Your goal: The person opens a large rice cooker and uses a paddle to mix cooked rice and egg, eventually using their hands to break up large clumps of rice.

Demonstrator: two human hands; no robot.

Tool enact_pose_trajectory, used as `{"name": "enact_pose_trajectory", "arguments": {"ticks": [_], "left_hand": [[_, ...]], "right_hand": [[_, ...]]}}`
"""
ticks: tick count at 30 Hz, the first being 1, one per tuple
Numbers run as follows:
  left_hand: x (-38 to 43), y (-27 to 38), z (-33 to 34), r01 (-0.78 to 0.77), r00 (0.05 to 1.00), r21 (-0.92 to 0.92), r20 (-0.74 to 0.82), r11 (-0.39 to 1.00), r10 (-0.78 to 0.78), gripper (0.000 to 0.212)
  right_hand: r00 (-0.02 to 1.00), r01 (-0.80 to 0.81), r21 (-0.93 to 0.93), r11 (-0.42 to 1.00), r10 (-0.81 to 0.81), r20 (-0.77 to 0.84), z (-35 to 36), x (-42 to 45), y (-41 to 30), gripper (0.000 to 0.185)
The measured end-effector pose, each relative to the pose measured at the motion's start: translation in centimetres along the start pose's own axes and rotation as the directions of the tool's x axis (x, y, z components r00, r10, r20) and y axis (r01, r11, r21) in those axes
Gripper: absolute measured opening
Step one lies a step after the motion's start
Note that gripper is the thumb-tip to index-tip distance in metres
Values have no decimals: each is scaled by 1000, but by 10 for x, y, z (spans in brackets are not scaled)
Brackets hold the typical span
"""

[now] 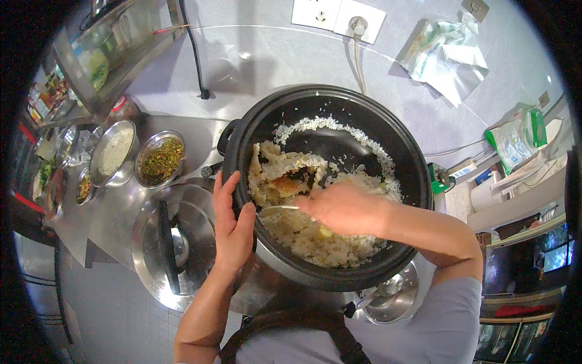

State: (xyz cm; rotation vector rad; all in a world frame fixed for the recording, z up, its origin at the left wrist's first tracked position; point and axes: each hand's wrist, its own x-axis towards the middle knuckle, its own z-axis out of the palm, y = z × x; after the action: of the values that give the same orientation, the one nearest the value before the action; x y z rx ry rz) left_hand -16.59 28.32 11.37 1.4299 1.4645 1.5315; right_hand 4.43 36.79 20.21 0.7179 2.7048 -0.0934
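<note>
A large black cooking pot (pixel 420 182) with a thick rim stands before me. Inside lies cooked rice (pixel 336 255), heaped at the near and left sides, with a browned crust piece (pixel 287 186) in it. Loose white grains (pixel 318 123) form an arc along the far inner wall. My left hand (pixel 234 223) grips the left rim, thumb on top and fingers outside. Over the rice, my right hand (pixel 341 209) is closed around a thin, pale-edged utensil (pixel 279 208), perhaps a spoon or scoop. Most of that utensil is hidden by the hand.
Left of the pot lies a glass lid (pixel 168 245) with a black handle. Steel bowls hold a chopped green-orange mix (pixel 161 161) and a pale grainy food (pixel 117 150). Another steel bowl (pixel 395 295) sits near right. A plugged cord (pixel 359 59) hangs behind the pot.
</note>
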Motion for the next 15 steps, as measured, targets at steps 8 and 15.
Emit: {"name": "enact_pose_trajectory", "arguments": {"ticks": [8, 15], "left_hand": [[1, -1, 2, -16, 1000, 12, 10, 1000, 16, 57], [0, 2, -1, 14, 1000, 18, 18, 1000, -14, 58]], "right_hand": [[866, -477, -44, 878, 461, -194, 20, 27, 94, 22], [941, -239, -105, 965, 204, -269, -23, 9, 47, 47]]}}
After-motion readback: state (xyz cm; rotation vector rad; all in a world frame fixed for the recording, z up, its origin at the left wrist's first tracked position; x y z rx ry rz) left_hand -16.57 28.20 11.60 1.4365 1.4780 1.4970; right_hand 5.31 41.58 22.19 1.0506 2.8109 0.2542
